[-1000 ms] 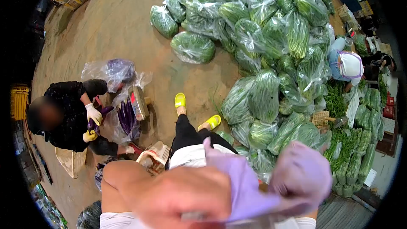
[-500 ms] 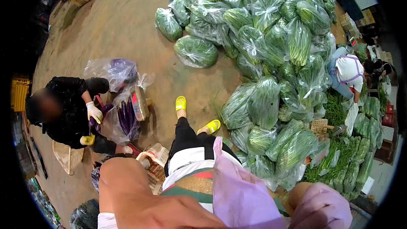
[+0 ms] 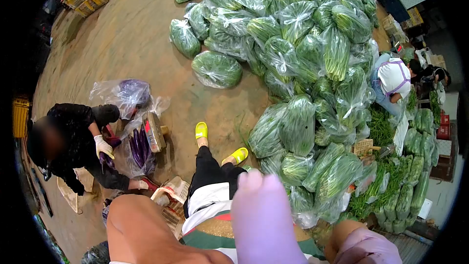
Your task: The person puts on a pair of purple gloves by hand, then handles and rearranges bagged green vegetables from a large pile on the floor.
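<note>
Close to the camera at bottom centre, a blurred lavender glove-like shape (image 3: pixel 264 220) stands upright with rounded ends on top. Whether my hand fills it, or which one, I cannot tell. My left forearm (image 3: pixel 146 230) is bare and bent, its elbow pointing forward; that hand is below the picture's edge. On the right side is my bare elbow (image 3: pixel 342 234), beside bunched lavender fabric (image 3: pixel 369 247). Neither hand's fingers show clearly. Beyond the lavender shape are my black trousers (image 3: pixel 210 171) and yellow shoes (image 3: pixel 201 130).
Bagged green vegetables (image 3: pixel 298 122) are heaped ahead and to the right. At left a person (image 3: pixel 68 137) in dark clothes handles eggplants beside a bag of eggplants (image 3: pixel 140 149) and a scale (image 3: pixel 154 129). A basket (image 3: pixel 173 195) stands near my legs. Another person (image 3: pixel 393 78) bends at far right.
The lavender shape has changed from a loose, hanging sheet to a narrower upright form with rounded ends, a little further left. The person at left has lowered one arm.
</note>
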Demonstrator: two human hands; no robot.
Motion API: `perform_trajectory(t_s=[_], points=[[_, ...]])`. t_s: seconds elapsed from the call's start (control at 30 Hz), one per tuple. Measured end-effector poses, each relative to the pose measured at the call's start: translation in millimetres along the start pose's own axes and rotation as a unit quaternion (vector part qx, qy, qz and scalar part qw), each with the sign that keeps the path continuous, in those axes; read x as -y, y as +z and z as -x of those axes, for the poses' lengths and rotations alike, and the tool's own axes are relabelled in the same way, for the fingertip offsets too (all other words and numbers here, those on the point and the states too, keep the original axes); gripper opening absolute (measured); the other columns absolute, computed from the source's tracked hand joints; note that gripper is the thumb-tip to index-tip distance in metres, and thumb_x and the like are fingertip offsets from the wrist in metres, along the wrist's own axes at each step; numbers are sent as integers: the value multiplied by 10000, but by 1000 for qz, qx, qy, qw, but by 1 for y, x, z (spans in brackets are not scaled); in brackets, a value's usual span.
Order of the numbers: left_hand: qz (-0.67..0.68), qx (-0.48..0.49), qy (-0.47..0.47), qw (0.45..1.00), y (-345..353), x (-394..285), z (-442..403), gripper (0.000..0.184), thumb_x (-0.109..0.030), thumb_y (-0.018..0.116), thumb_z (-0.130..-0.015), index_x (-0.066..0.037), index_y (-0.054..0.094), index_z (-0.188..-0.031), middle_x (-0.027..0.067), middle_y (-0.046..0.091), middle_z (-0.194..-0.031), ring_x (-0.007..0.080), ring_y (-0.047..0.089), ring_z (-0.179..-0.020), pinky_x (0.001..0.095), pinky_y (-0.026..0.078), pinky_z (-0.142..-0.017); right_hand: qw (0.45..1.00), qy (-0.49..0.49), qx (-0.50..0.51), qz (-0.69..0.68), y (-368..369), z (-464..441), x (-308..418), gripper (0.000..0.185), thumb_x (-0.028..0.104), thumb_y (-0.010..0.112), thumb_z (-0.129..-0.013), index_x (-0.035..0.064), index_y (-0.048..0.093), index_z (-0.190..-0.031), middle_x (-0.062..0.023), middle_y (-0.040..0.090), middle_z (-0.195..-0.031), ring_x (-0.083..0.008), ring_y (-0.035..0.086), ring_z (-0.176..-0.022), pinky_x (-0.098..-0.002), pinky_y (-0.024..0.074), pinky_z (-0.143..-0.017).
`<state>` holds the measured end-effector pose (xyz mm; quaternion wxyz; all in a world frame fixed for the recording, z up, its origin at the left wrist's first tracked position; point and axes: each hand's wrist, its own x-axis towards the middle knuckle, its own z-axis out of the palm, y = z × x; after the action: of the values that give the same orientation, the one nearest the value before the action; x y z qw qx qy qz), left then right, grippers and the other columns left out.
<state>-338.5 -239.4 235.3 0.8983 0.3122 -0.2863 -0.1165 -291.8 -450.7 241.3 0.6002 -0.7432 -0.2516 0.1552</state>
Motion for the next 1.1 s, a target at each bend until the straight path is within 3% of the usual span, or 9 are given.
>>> perform_trajectory(t_s=[0.03,0.37,0.6,0.63,0.73,0.8,0.83,1.0,1.1], points=[[-8,83,-24,996,-9,-2,-8,232,-88,449,-849,44,496,-664,113,480,-545,181,476,-416,271,414,-356,1000,6,-8,11,0,0,-2,169,198,624,-667,64,524,-646,-4,482,-612,-161,421,-496,-291,295,-453],[51,44,-76,995,-24,7,-16,195,-45,441,-824,36,490,-652,140,490,-551,189,461,-388,247,351,-298,991,80,-53,89,-5,-1,-10,148,166,597,-674,50,516,-631,16,458,-575,-124,396,-467,-262,299,-429],[-70,-101,-27,992,-15,38,33,147,-118,495,-832,11,513,-899,167,561,-764,258,571,-590,274,497,-495,967,152,-80,189,-3,-9,-9,137,143,577,-680,40,511,-620,30,441,-550,-97,378,-446,-242,301,-412],[-123,-116,-38,985,-21,41,29,139,-133,516,-820,-3,511,-870,129,538,-729,223,538,-573,263,460,-489,944,190,-80,256,-1,-12,-6,136,140,575,-681,38,510,-619,32,439,-546,-93,376,-443,-239,302,-410],[-225,-184,-188,938,-54,17,-35,149,-177,576,-785,-47,504,-786,17,466,-623,117,441,-522,230,349,-470,701,349,2,622,3,-32,-2,132,130,566,-683,34,507,-614,38,432,-536,-82,368,-435,-230,303,-403],[-230,-283,-225,904,-73,18,-55,214,-248,591,-774,-74,469,-741,-45,425,-564,14,360,-389,161,243,-319,940,213,-127,234,-4,-59,2,160,160,556,-741,24,527,-662,18,450,-580,-56,363,-462,-202,290,-426],[-273,-266,-212,900,-85,17,-64,221,-252,589,-779,-68,471,-750,-40,424,-558,20,352,-384,163,252,-324,980,138,-141,35,-8,-72,5,177,175,551,-770,19,537,-687,8,459,-603,-42,360,-475,-189,283,-437],[-408,-256,-204,852,-111,-9,-121,108,-142,537,-814,-53,511,-760,3,457,-563,83,404,-446,221,304,-386,990,-95,-55,90,-30,-125,-3,186,165,509,-832,14,588,-756,7,497,-631,-48,390,-489,-176,301,-463],[-446,-260,-123,848,-133,-26,-144,120,-147,572,-792,-56,530,-726,-8,454,-553,80,400,-436,223,308,-380,994,-23,-68,82,-23,-144,29,180,152,539,-788,-22,577,-761,-80,588,-643,-112,530,-527,-209,404,-519]])
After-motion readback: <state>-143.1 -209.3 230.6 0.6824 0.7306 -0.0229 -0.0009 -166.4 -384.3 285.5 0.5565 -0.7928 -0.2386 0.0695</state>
